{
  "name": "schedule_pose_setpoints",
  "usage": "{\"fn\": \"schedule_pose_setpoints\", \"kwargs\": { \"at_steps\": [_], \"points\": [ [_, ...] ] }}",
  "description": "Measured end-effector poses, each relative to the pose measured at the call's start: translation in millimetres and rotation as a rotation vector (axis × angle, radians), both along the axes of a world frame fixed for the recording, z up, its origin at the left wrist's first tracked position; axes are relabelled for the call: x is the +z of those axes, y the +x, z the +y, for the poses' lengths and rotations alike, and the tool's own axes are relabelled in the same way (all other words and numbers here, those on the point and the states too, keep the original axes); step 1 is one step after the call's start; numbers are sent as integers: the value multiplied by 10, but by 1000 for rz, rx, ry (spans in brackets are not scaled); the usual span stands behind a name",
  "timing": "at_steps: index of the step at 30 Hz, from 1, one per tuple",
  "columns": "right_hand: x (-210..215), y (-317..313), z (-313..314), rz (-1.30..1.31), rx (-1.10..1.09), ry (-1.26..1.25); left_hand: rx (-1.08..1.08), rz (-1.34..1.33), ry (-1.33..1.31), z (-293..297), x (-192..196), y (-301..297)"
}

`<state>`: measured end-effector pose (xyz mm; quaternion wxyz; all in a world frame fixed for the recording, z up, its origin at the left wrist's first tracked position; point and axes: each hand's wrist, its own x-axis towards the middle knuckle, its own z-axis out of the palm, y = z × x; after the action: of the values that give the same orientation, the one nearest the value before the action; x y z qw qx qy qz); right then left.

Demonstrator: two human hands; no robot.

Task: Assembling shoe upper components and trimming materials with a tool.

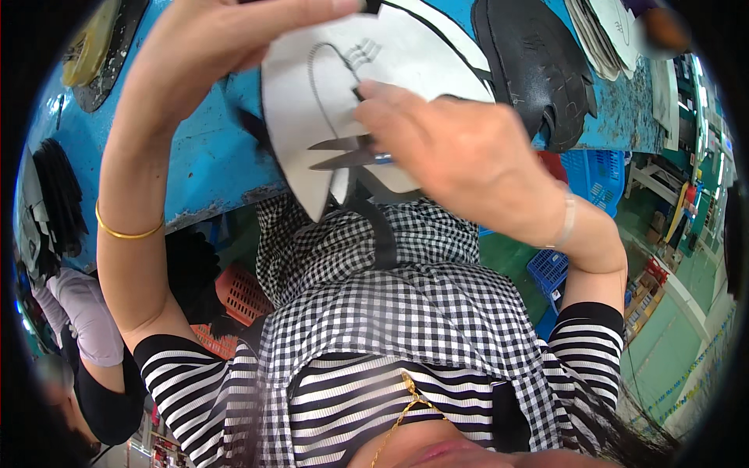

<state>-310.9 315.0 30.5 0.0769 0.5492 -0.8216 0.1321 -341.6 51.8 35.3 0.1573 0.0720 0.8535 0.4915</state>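
A white, curved flat piece point(300, 109) with black edging and a dark stitched line lies at the table's front, its pointed end hanging past the edge. My left hand point(234, 39) is at its far left side, closed on it, with one finger stretched along the top; the picture's upper edge cuts off part of this hand. My right hand point(460, 152) is over the piece's right side, slightly blurred, closed round a small pair of scissors point(339, 161). Their blades point left and stand apart above the white surface. My right fingertips are close to the stitching.
The blue table point(207, 175) has worn edges. Stacked black pieces point(534, 70) and white pieces point(597, 35) lie to the right. A yellowish piece point(92, 51) is at the far left. Blue crates point(593, 175) and a red basket point(243, 292) stand below. Another person point(97, 351) is at left.
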Motion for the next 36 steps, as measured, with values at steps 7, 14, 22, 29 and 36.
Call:
{"fn": "schedule_pose_setpoints", "kwargs": {
  "at_steps": [7, 14, 22, 29, 36],
  "points": [
    [-124, -32, -51, -32, -152, -34, 141, 222, 141, 207, 379, -75],
    [28, -521, 1206, -1290, -441, -1036, -85, 181, -30, -80, 297, 84],
    [-51, -595, 1949, -831, -941, -748, -347, -7, -64, 576, 44, -11],
    [-83, -502, 875, -706, -189, -325, -333, 86, -164, 644, 37, 7],
    [-30, -632, 399, -276, 123, -57, -349, 277, -429, 473, 130, -16]
  ]
}}
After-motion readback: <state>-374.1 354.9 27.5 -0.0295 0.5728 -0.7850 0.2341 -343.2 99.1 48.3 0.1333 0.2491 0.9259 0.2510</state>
